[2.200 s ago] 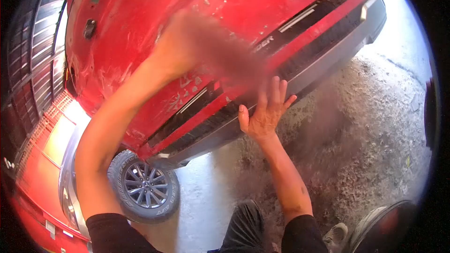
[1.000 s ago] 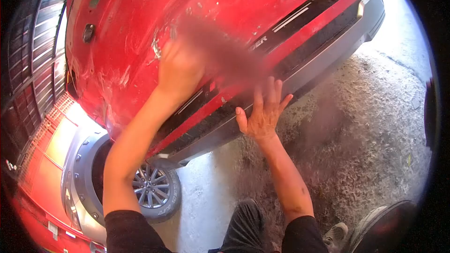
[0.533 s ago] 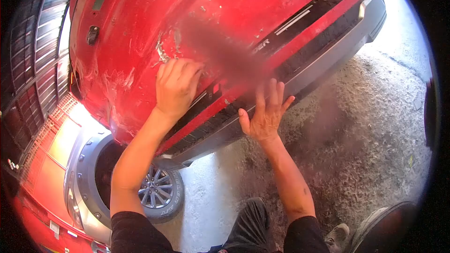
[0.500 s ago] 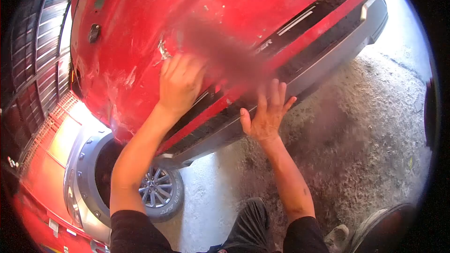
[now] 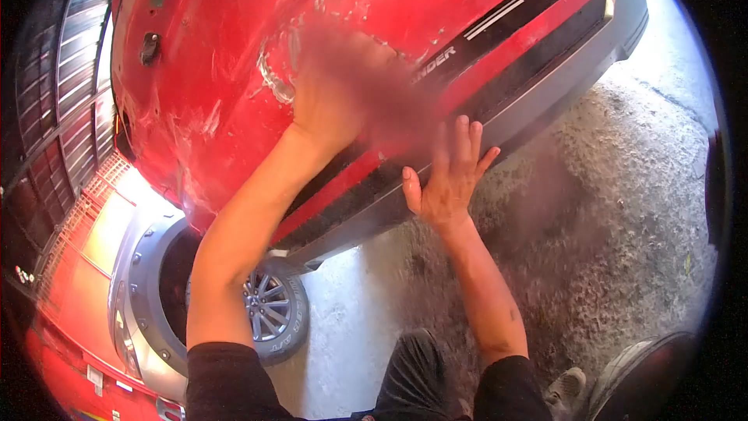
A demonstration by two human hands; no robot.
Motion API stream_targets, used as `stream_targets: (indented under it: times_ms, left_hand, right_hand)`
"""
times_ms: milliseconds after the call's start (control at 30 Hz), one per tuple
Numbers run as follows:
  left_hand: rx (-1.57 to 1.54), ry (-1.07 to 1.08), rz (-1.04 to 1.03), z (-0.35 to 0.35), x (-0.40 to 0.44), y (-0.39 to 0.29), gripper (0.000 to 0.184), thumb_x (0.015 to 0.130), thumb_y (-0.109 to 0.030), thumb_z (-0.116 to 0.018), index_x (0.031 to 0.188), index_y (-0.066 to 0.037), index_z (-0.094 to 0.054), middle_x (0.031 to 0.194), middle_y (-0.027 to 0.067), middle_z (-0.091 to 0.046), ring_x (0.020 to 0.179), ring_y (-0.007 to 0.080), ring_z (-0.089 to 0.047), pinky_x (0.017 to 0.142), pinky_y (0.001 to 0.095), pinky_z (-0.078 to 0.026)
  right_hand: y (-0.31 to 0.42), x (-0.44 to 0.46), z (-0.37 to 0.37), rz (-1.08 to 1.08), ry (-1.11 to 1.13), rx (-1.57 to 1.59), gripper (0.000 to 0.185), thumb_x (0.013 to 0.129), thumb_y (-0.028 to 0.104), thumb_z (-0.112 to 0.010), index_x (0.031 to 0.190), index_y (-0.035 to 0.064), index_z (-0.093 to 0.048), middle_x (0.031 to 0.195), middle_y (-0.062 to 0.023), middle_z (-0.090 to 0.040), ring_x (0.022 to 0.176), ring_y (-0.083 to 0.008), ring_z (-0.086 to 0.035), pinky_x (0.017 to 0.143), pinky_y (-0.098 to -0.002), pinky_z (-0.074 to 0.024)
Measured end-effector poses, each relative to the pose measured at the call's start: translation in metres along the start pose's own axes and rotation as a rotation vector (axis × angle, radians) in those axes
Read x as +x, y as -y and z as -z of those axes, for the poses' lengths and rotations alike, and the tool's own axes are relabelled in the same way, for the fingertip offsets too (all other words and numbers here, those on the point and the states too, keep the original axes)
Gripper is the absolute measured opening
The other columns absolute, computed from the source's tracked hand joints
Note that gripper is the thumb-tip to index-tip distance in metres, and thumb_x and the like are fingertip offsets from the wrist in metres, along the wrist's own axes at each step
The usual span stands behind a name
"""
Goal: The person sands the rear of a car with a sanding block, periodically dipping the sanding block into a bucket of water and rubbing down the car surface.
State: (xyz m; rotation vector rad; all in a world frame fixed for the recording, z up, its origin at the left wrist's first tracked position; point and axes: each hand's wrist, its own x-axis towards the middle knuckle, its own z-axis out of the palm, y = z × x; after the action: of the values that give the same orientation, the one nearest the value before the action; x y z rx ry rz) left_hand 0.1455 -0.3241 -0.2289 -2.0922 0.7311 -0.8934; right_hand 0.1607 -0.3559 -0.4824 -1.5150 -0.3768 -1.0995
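Note:
A red vehicle panel (image 5: 226, 54) with scratches and chipped paint fills the upper middle of the head view. My left hand (image 5: 335, 101) is against or just over this panel, beside a ring of chipped paint (image 5: 273, 74). A dark blurred smudge covers its fingers, so what it holds, if anything, is hidden. My right hand (image 5: 452, 179) is spread, with fingers apart, at the edge of the grey bumper (image 5: 530, 113). Nothing shows in it, though the smudge blurs part of its fingers. Between panel and bumper runs a black trim strip (image 5: 506, 19) with pale lettering.
A wheel (image 5: 273, 308) stands below the bumper's left end. Left of it are a grey wheel arch (image 5: 144, 288) and an orange-red surface (image 5: 78, 273). Rough grey ground (image 5: 623, 210) lies at the right. A shoe (image 5: 565, 390) and a tyre-like round object (image 5: 639, 374) are at the lower right.
My left hand has moved right and slightly up the panel, and its fingers are now behind the smudge. My right hand stays spread at the bumper, slightly higher in view.

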Motion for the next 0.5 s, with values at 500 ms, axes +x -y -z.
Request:
stream_targets:
  times_ms: [500]
  left_hand:
    - [-0.012,-0.028,0.144,0.013,-0.047,-0.003,0.014,0.083,-0.008,-0.078,0.096,-0.009,-0.074,0.092,0.0079,-0.068,0.087,0.0282,-0.065,0.077,0.0412,-0.051]
  right_hand:
    - [-0.001,0.000,0.002,-0.010,0.023,0.061,0.079,0.093,0.052,-0.056,0.157,0.0079,-0.039,0.164,-0.0230,-0.029,0.155,-0.0417,-0.021,0.122,-0.0644,0.0080]
